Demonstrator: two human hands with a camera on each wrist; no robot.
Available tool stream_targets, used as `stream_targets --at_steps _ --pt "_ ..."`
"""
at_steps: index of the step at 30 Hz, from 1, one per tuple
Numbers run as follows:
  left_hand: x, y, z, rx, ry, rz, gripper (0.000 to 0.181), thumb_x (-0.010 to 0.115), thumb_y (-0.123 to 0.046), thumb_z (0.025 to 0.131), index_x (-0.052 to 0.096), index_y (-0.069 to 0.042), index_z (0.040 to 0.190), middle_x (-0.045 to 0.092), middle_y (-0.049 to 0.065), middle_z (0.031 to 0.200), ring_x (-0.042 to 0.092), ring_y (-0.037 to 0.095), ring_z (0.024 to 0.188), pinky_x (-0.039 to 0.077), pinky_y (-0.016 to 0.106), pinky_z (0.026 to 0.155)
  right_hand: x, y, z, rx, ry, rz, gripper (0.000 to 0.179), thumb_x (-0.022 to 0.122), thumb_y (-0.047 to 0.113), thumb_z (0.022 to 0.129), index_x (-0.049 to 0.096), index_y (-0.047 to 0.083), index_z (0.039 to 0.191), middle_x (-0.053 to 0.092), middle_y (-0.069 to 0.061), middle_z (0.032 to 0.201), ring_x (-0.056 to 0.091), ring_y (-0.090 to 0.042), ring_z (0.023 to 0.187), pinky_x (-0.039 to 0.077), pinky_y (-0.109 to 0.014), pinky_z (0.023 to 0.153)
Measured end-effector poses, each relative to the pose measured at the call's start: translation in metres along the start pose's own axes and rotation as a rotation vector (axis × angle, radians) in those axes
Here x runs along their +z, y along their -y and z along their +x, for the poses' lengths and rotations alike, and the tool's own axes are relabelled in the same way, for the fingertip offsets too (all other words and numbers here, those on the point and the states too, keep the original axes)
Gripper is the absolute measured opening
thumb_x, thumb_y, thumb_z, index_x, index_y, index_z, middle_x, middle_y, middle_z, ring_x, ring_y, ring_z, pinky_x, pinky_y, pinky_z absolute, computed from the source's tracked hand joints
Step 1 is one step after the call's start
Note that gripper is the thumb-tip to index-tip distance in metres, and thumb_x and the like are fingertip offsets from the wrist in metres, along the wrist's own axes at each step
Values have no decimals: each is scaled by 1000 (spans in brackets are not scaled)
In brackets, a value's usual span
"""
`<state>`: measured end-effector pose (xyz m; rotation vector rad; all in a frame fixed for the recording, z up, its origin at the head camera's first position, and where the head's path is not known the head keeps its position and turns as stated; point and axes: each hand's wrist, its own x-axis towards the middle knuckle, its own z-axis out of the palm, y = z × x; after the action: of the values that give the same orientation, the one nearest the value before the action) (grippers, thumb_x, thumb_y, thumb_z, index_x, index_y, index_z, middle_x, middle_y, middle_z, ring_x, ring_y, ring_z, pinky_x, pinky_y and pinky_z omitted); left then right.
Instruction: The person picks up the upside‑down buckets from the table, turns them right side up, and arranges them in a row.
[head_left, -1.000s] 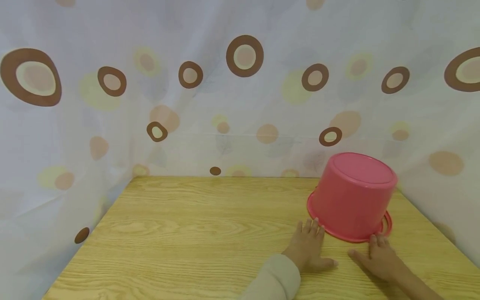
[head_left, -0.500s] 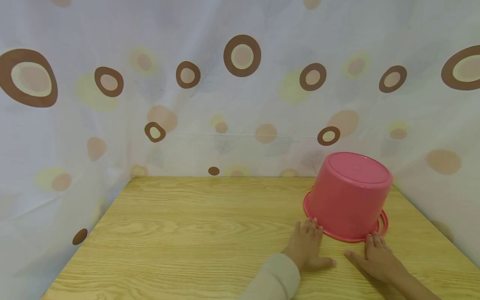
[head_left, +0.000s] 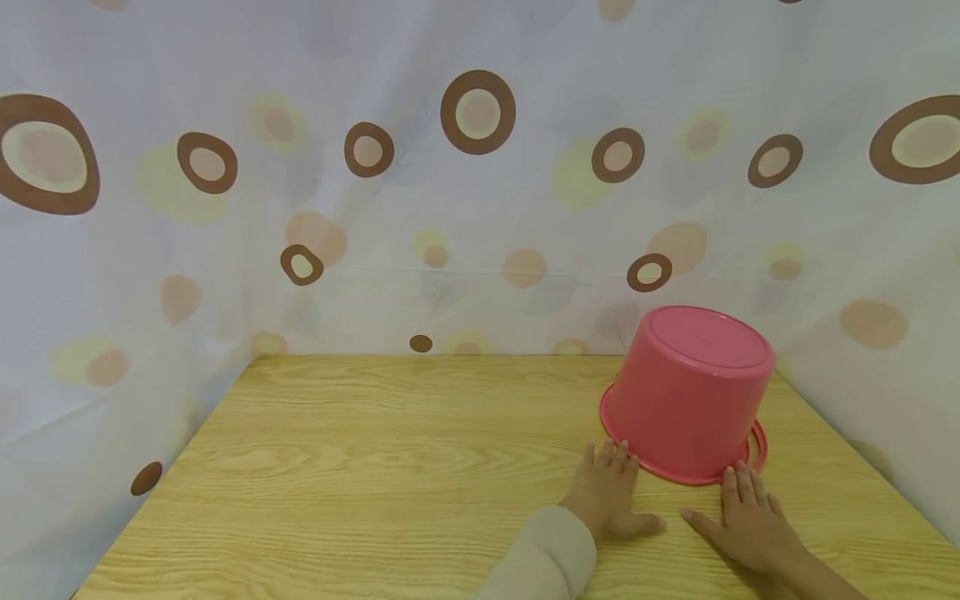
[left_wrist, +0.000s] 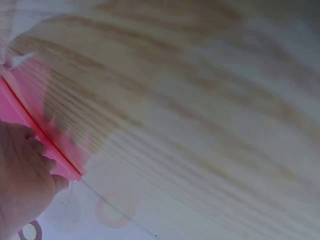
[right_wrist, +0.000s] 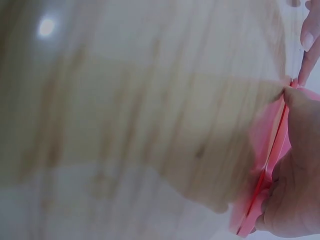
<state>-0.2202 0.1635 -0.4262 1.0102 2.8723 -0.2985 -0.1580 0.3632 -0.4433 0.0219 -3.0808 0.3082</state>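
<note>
I am resting both hands flat on the bench (head_left: 375,467), fingers spread. My left hand (head_left: 609,492) and right hand (head_left: 742,517) are touching the upturned pink bucket's (head_left: 686,392) near rim, seemingly steadying it.

An upturned bucket (head_left: 690,392) sits on the table's (head_left: 375,467) far right, hands just before it.

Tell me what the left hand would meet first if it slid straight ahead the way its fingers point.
The left hand lies flat on the wooden table, fingers pointing at the upturned pink bucket. It would meet the bucket's rim at once; the fingertips already seem to touch it.
</note>
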Motion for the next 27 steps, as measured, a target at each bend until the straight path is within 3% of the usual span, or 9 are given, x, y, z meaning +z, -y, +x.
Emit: stream_targets --at_steps 10,19,27 --pt "0 3 1 -12 -4 -24 85 25 -82 78 22 -33 147 19 -14 153 18 8 143 19 36 116 0 0 3 -4 22 44 98 49 54 89 18 -30 130 13 -49 137 16 -65 123 19 -74 94" --pt "1 -2 -3 -24 16 29 83 21 -83 78 20 -36 146 17 -16 153 17 7 142 20 35 115 0 1 2 -13 16 79 97 49 52 89 16 -31 129 11 -51 136 14 -66 123 17 -74 94" --pt "-1 4 -8 -32 -3 8 82 27 -82 78 24 -35 146 21 -16 152 20 8 142 20 36 115 -3 3 3 -36 54 181 96 51 47 90 11 -29 132 5 -50 138 6 -65 126 12 -74 96"
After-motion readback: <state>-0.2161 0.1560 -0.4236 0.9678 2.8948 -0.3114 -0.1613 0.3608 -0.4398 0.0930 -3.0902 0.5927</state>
